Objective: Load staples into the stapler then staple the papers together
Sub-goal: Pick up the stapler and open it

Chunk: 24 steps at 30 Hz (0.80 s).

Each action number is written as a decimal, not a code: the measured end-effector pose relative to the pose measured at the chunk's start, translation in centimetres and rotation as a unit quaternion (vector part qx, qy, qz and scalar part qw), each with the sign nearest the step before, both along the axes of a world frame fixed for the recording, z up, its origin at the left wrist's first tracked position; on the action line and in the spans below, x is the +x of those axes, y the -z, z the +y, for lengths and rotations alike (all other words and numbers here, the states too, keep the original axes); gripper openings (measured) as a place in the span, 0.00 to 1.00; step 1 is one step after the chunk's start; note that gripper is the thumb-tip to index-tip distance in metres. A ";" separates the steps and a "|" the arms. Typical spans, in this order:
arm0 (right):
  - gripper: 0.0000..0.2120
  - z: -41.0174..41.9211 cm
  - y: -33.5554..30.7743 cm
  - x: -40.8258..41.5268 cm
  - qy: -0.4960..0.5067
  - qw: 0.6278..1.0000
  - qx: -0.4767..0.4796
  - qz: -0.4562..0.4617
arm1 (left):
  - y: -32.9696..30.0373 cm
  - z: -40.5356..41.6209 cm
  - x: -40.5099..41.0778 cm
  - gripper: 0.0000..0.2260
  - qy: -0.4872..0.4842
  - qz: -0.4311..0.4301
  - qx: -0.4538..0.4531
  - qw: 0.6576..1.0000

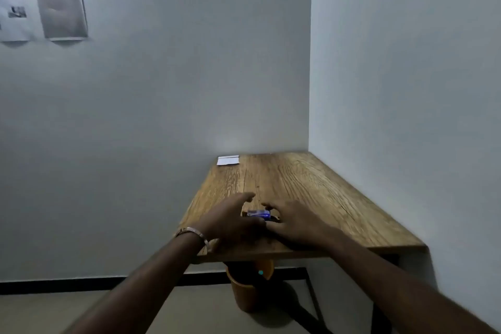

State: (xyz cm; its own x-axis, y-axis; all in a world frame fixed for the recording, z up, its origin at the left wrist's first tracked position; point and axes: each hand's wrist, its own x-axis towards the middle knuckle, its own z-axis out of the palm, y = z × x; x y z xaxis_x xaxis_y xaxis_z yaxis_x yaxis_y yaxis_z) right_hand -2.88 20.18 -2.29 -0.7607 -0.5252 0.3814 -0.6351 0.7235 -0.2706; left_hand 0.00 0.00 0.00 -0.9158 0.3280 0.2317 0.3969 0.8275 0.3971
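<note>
Upper left, I see wall papers [40,5], one reading "WS 12". Low in the middle, my left hand [230,221] and right hand [294,222] spread open around a small blue stapler [259,214]; grip unclear. An orange bin [245,290] sits under the table [311,184]. White papers [228,160] lie at its far corner.

A small blue and white object [259,213] low in the middle of the frame lies between the left hand [233,221] and right hand [295,221], too blurred and too covered to identify, and whether either grip touches it cannot be told. The orange bin [245,293] under the bench [311,198] is partly hidden by its front edge. The wall sheets [40,5] at upper left are cut by the frame's edge, their print unreadable.
</note>
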 end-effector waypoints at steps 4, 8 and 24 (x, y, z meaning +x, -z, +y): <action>0.30 -0.5 -0.4 -0.4 -0.030 0.999 -0.013 -0.020 | 0.2 -0.7 -1.1 0.35 0.002 -0.042 0.033 0.999; 0.28 -0.6 -0.7 -1.0 -0.039 0.998 -0.038 -0.019 | 0.5 -2.0 -2.3 0.35 0.003 -0.044 0.037 0.998; 0.26 2.2 0.1 -2.8 -0.032 0.991 -0.123 -0.045 | 2.3 -2.6 -2.5 0.18 -0.006 -0.011 0.069 0.998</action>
